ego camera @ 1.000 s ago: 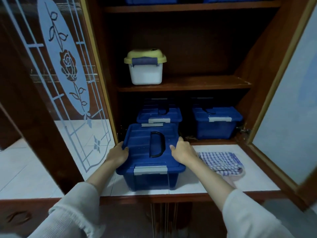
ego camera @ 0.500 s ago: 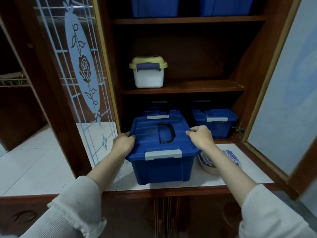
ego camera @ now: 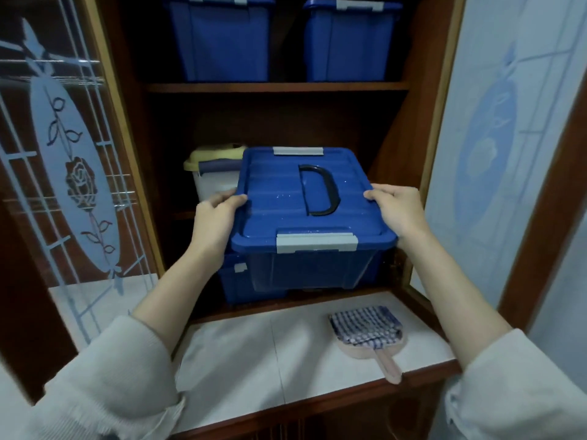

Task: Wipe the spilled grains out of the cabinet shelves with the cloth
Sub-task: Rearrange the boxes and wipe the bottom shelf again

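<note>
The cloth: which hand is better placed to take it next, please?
Likely the right hand: the cloth lies to the right on the counter, beside its forearm; the left hand holds the blue box opposite.

Setting was a home, its kitchen or pantry storage. Evidence noted: a dark wooden cabinet (ego camera: 409, 122) with fixed shelves (ego camera: 276, 87); glass doors (ego camera: 76, 185) etched with a rose motif; blue lidded storage bins (ego camera: 222, 42) ranged on the shelves; a yellow-lidded white container (ego camera: 212, 168); a white-tiled worktop (ego camera: 241, 354) that carried a checked cloth (ego camera: 365, 325).
</note>
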`<state>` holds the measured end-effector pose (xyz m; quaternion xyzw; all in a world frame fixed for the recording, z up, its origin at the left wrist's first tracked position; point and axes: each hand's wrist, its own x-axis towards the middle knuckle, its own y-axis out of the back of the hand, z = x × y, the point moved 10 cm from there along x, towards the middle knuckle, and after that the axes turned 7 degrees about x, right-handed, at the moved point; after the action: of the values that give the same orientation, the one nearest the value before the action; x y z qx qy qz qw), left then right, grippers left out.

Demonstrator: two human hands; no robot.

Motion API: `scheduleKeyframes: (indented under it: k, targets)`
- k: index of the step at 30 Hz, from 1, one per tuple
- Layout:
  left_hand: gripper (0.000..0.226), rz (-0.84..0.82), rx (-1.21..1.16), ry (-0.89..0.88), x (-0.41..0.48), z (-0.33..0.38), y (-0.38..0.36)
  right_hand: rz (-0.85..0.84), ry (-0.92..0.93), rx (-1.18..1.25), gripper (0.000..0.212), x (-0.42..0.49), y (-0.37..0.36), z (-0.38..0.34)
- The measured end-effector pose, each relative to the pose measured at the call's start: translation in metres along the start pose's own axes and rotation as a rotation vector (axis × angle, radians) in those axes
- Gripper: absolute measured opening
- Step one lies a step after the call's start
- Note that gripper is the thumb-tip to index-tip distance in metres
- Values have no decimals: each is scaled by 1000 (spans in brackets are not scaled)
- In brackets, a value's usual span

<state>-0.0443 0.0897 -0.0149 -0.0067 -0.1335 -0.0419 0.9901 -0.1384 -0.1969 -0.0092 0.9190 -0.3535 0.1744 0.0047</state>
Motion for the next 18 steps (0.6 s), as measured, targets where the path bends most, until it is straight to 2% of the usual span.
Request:
scheduleKeyframes:
  k: [2,6,8,9,12,16,18]
  targets:
    - [17,-114,-74,-52,10,13,-22,40,-12,46,27,17,5,-3]
    - [65,-355,-51,-161,24,3,-65,98,-94,133,13,54,13,0]
    - [76,-385,73,-231,30,-4,-80,101,-168,146,2,73,16,8]
    - [80,-361,147,-266,37,-6,-87,104,-200,152,6,84,18,12]
    - [77,-257,211,-350,58,3,-99,72,-246,200,9,113,15,17]
    - [64,-192,208,-358,88,7,-116,23,-218,150,20,145,13,21]
    - [62,-151,220,-364,104,5,-127,-54,-211,113,41,161,8,27]
